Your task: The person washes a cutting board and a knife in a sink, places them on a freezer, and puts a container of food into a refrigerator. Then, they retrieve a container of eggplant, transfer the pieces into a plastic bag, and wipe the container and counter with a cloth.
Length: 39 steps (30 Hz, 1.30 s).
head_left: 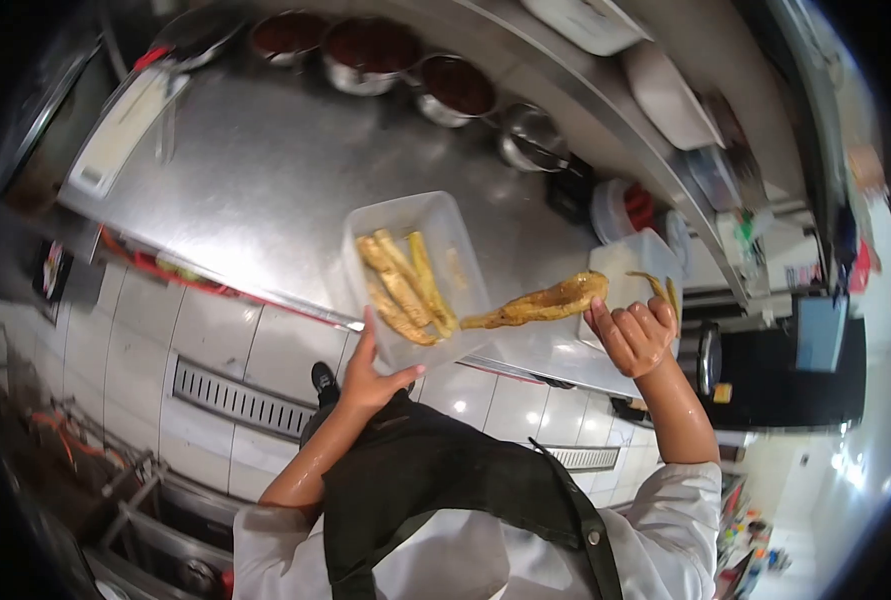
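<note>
My left hand (373,375) grips the near edge of a translucent plastic container (470,265), its thumb and fingers spread along the rim. Several long yellow-brown pieces (397,285) lie inside it. In my right hand (633,335), one end of another long, wrinkled yellow-brown piece (540,303) is pinched, and its thin tip reaches the container's right side. Behind my right hand stands a second pale container (620,265) with a few thin yellowish pieces (657,287) in it.
Along the back of the steel counter (265,170) stand metal pots with dark red contents (370,45) and a lidded pot (532,137). A white board (130,130) lies at the left. Overhead runs a shelf with white trays (670,95). Floor drains (240,397) lie below.
</note>
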Each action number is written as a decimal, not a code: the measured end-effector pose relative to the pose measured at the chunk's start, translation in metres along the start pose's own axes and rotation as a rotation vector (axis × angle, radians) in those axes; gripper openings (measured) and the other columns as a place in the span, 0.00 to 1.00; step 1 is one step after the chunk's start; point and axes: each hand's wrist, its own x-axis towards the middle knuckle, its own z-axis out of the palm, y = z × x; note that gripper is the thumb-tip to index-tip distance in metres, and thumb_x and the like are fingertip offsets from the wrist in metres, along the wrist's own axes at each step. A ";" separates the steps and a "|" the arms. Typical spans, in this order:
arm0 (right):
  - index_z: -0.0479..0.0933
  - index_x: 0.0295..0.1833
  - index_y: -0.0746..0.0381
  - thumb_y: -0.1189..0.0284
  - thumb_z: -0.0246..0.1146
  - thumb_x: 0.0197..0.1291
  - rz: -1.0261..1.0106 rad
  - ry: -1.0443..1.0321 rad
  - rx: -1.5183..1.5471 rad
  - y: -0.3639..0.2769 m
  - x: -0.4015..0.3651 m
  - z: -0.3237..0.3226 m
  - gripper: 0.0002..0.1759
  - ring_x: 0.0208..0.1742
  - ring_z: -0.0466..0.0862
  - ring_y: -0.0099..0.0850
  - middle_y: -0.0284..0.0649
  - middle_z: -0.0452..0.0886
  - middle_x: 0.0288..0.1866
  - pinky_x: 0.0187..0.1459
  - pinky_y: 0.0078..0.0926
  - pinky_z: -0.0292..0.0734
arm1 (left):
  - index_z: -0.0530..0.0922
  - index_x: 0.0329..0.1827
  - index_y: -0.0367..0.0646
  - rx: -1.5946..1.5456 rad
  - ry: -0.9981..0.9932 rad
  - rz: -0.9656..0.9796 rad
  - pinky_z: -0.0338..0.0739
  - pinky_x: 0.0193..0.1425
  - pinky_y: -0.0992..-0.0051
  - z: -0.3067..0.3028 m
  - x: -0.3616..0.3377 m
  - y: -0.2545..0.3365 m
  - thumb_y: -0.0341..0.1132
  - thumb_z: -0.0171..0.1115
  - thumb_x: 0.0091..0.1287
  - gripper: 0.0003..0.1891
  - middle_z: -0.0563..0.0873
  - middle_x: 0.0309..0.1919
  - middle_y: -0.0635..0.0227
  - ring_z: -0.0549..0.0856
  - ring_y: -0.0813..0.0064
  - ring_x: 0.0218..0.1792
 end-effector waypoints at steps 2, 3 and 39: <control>0.78 0.31 0.61 0.74 0.70 0.40 0.078 0.013 -0.096 0.020 -0.013 -0.013 0.10 0.16 0.64 0.23 0.28 0.60 0.15 0.22 0.23 0.52 | 0.40 0.69 0.36 -0.069 -0.027 -0.039 0.61 0.63 0.70 0.002 0.000 -0.001 0.34 0.73 0.44 0.56 0.58 0.66 0.52 0.63 0.66 0.63; 0.78 0.32 0.61 0.74 0.70 0.40 0.121 0.016 -0.140 0.034 -0.019 -0.021 0.10 0.16 0.64 0.23 0.28 0.60 0.15 0.22 0.23 0.52 | 0.41 0.69 0.37 -0.052 -0.030 -0.152 0.64 0.61 0.70 0.000 0.000 -0.001 0.32 0.73 0.45 0.54 0.60 0.64 0.54 0.66 0.64 0.61; 0.78 0.34 0.63 0.76 0.67 0.40 0.804 -0.053 1.017 -0.071 -0.016 0.057 0.11 0.34 0.77 0.39 0.41 0.77 0.31 0.36 0.31 0.72 | 0.39 0.69 0.40 0.052 -0.036 -0.193 0.57 0.65 0.63 0.031 -0.008 0.009 0.34 0.69 0.48 0.52 0.61 0.62 0.57 0.65 0.63 0.62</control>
